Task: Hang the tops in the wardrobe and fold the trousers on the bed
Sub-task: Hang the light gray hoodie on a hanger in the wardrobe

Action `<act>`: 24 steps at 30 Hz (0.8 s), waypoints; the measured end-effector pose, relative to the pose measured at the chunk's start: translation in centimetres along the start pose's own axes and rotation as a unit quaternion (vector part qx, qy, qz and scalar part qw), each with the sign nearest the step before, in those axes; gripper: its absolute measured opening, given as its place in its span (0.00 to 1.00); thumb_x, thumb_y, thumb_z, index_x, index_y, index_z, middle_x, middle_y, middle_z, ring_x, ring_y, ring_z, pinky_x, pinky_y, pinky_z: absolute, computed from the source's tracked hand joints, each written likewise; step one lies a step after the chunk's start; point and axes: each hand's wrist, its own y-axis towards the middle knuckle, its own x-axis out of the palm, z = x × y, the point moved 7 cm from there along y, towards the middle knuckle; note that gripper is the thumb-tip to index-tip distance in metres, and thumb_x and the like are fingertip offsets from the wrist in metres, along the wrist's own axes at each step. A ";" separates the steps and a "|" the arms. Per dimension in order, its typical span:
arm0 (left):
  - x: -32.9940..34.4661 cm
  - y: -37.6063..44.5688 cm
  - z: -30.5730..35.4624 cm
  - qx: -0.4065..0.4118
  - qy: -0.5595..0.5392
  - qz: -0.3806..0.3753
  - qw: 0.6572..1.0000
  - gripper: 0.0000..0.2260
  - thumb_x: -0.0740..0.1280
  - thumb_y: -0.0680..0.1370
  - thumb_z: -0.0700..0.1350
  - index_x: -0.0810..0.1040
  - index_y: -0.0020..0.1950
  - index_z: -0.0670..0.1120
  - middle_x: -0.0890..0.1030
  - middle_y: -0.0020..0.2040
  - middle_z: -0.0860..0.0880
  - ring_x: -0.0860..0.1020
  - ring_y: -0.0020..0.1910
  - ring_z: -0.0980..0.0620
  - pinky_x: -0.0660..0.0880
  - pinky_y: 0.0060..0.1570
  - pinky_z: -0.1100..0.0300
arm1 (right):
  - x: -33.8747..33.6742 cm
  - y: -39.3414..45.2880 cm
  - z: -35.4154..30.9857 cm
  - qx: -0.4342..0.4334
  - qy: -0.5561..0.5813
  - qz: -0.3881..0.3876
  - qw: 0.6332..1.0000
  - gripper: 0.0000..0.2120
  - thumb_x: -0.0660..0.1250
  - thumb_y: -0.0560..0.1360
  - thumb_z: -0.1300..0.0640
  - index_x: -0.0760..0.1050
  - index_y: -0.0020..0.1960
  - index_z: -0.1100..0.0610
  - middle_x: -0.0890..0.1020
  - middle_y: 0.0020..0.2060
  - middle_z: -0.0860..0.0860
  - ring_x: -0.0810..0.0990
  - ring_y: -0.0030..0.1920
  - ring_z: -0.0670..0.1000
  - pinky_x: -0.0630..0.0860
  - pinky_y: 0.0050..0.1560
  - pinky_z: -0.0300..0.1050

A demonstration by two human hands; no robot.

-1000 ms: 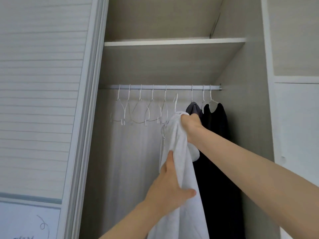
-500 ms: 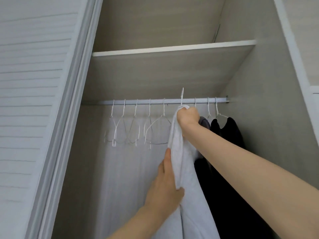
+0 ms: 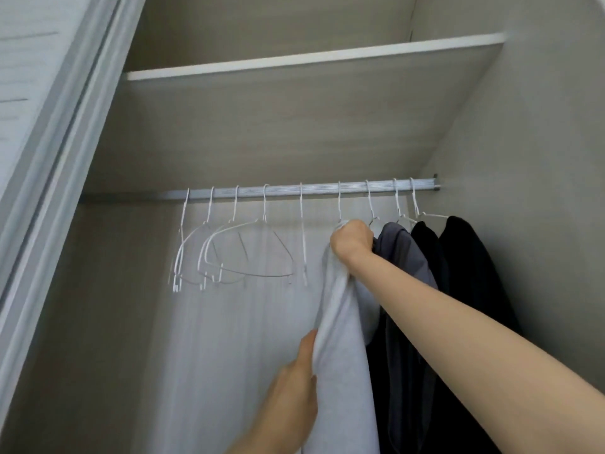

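Since half a second ago the white hanger hook (image 3: 339,204) that stood above the rail (image 3: 294,193) has come down onto it, and the right hand (image 3: 352,241) has shifted right along the rail, next to the hung clothes. The right arm reaches up from four o'clock, wrist slightly bent, the fist just under the rail with fingers clenched round the gathered top of the light grey top (image 3: 340,329) and, it seems, the hanger neck (the knuckles hide the exact grip). The left hand (image 3: 294,385) rises from six o'clock, fingers straight and together, laid flat against the left edge of the hanging fabric; its thumb is hidden behind the cloth. The light grey top hangs straight down from the fist, at the centre of the wardrobe. Touching the fist at three o'clock hangs a grey-blue top (image 3: 402,253), then two black tops (image 3: 465,257) farther right. At nine o'clock, five empty white wire hangers (image 3: 242,250) hang on the rail, below the wardrobe shelf (image 3: 294,62).
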 end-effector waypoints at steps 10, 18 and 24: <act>1.1 -2.5 -2.0 -0.015 -0.066 0.069 0.995 0.19 0.60 0.81 0.47 0.59 0.56 0.72 0.81 0.46 0.55 0.81 0.44 0.54 0.77 0.46 0.57 | 1.7 -6.4 -0.3 -0.203 -0.245 0.066 0.946 0.30 0.59 0.73 0.68 0.53 0.72 0.61 0.67 0.62 0.60 0.71 0.56 0.63 0.68 0.40 0.50; 1.8 -8.9 -0.8 -0.033 -0.076 -0.008 0.996 0.20 0.62 0.80 0.48 0.60 0.67 0.64 0.81 0.48 0.54 0.81 0.44 0.55 0.78 0.48 0.54 | 2.4 -13.2 2.7 -0.266 -0.346 0.059 0.898 0.34 0.57 0.75 0.64 0.46 0.77 0.62 0.61 0.71 0.64 0.73 0.53 0.58 0.71 0.38 0.46; 0.3 -17.1 -1.7 -0.093 -0.029 -0.055 0.994 0.21 0.65 0.79 0.44 0.63 0.69 0.54 0.77 0.42 0.56 0.74 0.34 0.61 0.72 0.40 0.63 | 2.2 -22.0 5.4 -0.237 -0.377 -0.066 0.893 0.36 0.55 0.79 0.54 0.38 0.77 0.61 0.48 0.76 0.63 0.59 0.72 0.62 0.68 0.63 0.58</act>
